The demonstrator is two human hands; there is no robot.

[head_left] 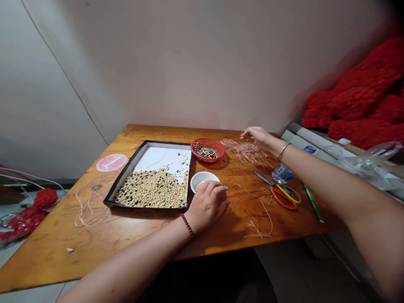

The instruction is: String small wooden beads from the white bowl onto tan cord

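Closed at the far side by a plain grey wall (176,63). Blocked left of centre by a black-rimmed rectangular tray (128,172), and right of it by a round red plastic basket (208,160) and a small round white bowl (205,176), partly covered by the left hand (208,203). Passable from the bowl right to the metal scissors with red and yellow handles (272,183), over thin loose threads (259,236). Crowded at far right by tangled pink cord (243,152), the right hand (259,136) and a blue-labelled clear plastic bottle (282,173). Open at the near left of the brown wooden worktop (38,267).
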